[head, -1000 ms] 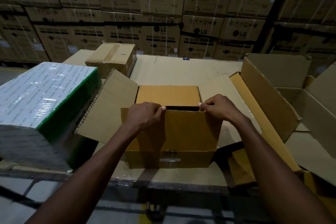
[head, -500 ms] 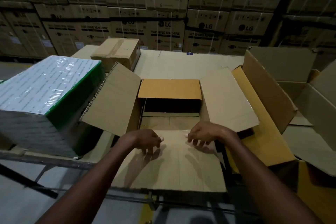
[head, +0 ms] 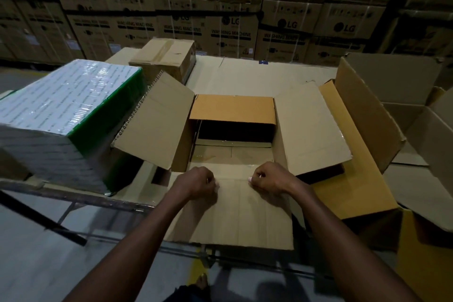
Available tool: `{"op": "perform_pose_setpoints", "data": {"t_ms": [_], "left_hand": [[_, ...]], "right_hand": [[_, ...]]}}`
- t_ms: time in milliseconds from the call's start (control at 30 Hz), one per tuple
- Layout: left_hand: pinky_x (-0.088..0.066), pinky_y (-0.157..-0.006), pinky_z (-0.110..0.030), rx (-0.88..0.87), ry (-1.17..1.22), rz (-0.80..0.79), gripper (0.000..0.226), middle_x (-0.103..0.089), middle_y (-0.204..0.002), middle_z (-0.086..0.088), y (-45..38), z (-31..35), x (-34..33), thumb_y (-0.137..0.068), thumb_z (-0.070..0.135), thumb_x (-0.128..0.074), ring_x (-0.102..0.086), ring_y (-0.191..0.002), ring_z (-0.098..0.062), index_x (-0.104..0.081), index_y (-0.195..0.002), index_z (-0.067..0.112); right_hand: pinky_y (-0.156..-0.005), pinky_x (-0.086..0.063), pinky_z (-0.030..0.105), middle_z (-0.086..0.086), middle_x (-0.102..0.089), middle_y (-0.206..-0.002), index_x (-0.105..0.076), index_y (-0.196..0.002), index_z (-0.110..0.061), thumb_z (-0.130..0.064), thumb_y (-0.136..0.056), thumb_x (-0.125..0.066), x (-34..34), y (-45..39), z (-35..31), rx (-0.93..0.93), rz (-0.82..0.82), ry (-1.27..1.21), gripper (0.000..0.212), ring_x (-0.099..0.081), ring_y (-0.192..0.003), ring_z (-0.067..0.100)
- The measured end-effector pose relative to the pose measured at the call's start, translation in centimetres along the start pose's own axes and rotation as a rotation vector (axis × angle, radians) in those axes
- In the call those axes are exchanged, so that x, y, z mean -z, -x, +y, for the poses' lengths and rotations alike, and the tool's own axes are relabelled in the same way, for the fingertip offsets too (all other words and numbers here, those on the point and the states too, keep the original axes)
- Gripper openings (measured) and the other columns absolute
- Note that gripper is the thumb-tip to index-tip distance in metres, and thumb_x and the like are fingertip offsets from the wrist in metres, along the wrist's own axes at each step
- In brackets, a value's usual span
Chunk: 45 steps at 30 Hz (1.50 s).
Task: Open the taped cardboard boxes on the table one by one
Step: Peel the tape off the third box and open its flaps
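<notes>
- Head view, centre of the frame: the open brown cardboard box stands on the cardboard-covered table with all four flaps spread. Its far flap tilts up, the left flap and right flap splay outward, and the near flap lies folded down toward the person, over the table edge.
- Lower centre: the left hand and the right hand rest knuckles-down on the near flap, just below its crease. Both have fingers curled under; whether they pinch the flap or only press on it cannot be told.
- The box interior looks bare, so this box reads as opened.
- Upper left of centre: the smaller taped brown cardboard box sits closed at the far side of the table, a strip of tape along its top. It appears to be the next one to open.
- The key relation: that taped box lies beyond the open box and to the left of both hands, well apart from them. The left hand is nearer. Its long axis seems to run away from the person, slightly skewed. Reaching it likely means going over or round the left flap.
- Left of the frame: a large block wrapped in clear film with a green side sits just beside the left flap.
- Right of the frame: another large open cardboard box stands with flaps raised.
- Background: stacked washing machine cartons fill the wall.
</notes>
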<state>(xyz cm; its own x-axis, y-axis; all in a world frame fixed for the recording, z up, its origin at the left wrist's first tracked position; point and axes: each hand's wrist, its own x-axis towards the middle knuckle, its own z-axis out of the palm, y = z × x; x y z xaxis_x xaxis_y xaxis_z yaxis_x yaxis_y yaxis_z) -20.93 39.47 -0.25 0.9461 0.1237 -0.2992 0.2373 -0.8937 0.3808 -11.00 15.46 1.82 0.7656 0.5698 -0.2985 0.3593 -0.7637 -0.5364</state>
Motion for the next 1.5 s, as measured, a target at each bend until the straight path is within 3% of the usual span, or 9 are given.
{"op": "perform_pose_setpoints", "data": {"t_ms": [133, 233, 333, 500, 600, 867, 1100, 1267, 1500], "left_hand": [[-0.049, -0.062, -0.029, -0.009, 0.076, 0.12, 0.031, -0.066, -0.071, 0.0, -1.9, 0.8, 0.5, -0.091, 0.043, -0.053, -0.059, -0.063, -0.016, -0.065, -0.073, 0.021], [-0.039, -0.055, -0.024, -0.066, 0.127, 0.239, 0.026, -0.064, -0.069, 0.004, -4.0, 1.7, 1.7, -0.092, 0.038, -0.053, -0.06, -0.064, -0.014, -0.06, -0.072, 0.023], [-0.047, -0.061, -0.026, -0.098, 0.138, 0.23, 0.019, -0.07, -0.089, 0.006, -7.2, 1.8, 2.5, -0.096, 0.036, -0.053, -0.064, -0.078, -0.013, -0.068, -0.093, 0.024], [-0.053, -0.091, -0.036, -0.013, 0.137, 0.098, 0.041, -0.06, -0.136, -0.004, -13.0, 0.1, 3.2, -0.09, 0.019, -0.061, -0.06, -0.118, -0.021, -0.061, -0.13, 0.019], [-0.053, -0.096, -0.039, 0.016, 0.127, 0.058, 0.048, -0.054, -0.142, -0.002, -15.6, -1.3, 3.1, -0.089, 0.036, -0.07, -0.06, -0.118, -0.02, -0.058, -0.133, 0.022], [-0.022, -0.123, -0.048, -0.052, 0.011, 0.243, 0.076, -0.009, -0.169, -0.001, -20.6, -3.4, 5.3, -0.095, 0.029, -0.052, -0.005, -0.156, -0.028, -0.016, -0.161, 0.02], [-0.023, -0.123, -0.051, -0.141, 0.029, 0.422, 0.088, -0.012, -0.169, -0.001, -25.8, -3.0, 10.4, -0.086, 0.026, -0.055, -0.009, -0.154, -0.03, -0.011, -0.162, 0.022], [-0.018, -0.121, -0.054, -0.124, 0.019, 0.34, 0.094, 0.004, -0.17, 0.006, -30.8, -3.2, 13.2, -0.087, 0.025, -0.056, -0.006, -0.155, -0.03, -0.001, -0.162, 0.027], [-0.011, -0.122, -0.058, -0.069, -0.003, 0.189, 0.09, -0.005, -0.17, 0.002, -35.1, -4.7, 12.3, -0.088, 0.024, -0.061, -0.006, -0.155, -0.03, -0.009, -0.162, 0.025]], "right_hand": [[-0.07, -0.053, 0.035, -0.007, -0.067, -0.077, -0.072, -0.077, -0.02, -0.045, -0.096, -0.066, 0.4, -2.7, -0.1, 0.008, 0.136, -0.042, 0.033, -0.063, -0.074, 0.012], [-0.083, -0.059, 0.041, -0.002, -0.074, -0.101, -0.076, -0.105, -0.025, -0.045, -0.097, -0.065, 0.6, -6.0, -0.5, -0.022, 0.183, -0.033, 0.024, -0.067, -0.088, 0.015], [-0.095, -0.053, 0.036, 0.003, -0.064, -0.14, -0.061, -0.141, -0.025, -0.043, -0.097, -0.065, 0.8, -9.4, -0.7, -0.073, 0.153, -0.011, 0.048, -0.065, -0.117, 0.022], [-0.11, -0.043, 0.038, 0.006, -0.044, -0.16, -0.044, -0.156, -0.025, -0.036, -0.097, -0.067, 1.2, -14.4, 0.2, -0.138, 0.117, 0.056, 0.064, -0.048, -0.141, 0.028], [-0.118, -0.034, 0.041, 0.001, -0.018, -0.171, -0.029, -0.162, -0.026, -0.033, -0.099, -0.065, 1.1, -16.6, 1.1, -0.165, 0.059, 0.081, 0.073, -0.028, -0.153, 0.03], [-0.123, -0.025, 0.054, 0.005, 0.005, -0.173, 0.003, -0.163, -0.042, -0.026, -0.1, -0.062, 0.9, -20.2, 1.4, -0.073, 0.264, 0.074, 0.092, -0.017, -0.155, 0.037], [-0.121, -0.022, 0.059, 0.002, 0.012, -0.172, 0.016, -0.157, -0.051, -0.023, -0.094, -0.068, 4.7, -25.7, -0.8, -0.003, 0.526, 0.068, 0.109, -0.008, -0.156, 0.036], [-0.123, -0.015, 0.059, -0.006, 0.034, -0.164, 0.017, -0.158, -0.05, -0.018, -0.094, -0.069, 7.6, -31.3, -1.1, -0.053, 0.474, 0.074, 0.111, 0.008, -0.157, 0.037], [-0.122, -0.015, 0.061, 0.003, 0.017, -0.172, 0.001, -0.164, -0.038, -0.021, -0.097, -0.065, 7.7, -34.9, 0.4, -0.166, 0.322, 0.166, 0.095, 0.01, -0.157, 0.041]]}}
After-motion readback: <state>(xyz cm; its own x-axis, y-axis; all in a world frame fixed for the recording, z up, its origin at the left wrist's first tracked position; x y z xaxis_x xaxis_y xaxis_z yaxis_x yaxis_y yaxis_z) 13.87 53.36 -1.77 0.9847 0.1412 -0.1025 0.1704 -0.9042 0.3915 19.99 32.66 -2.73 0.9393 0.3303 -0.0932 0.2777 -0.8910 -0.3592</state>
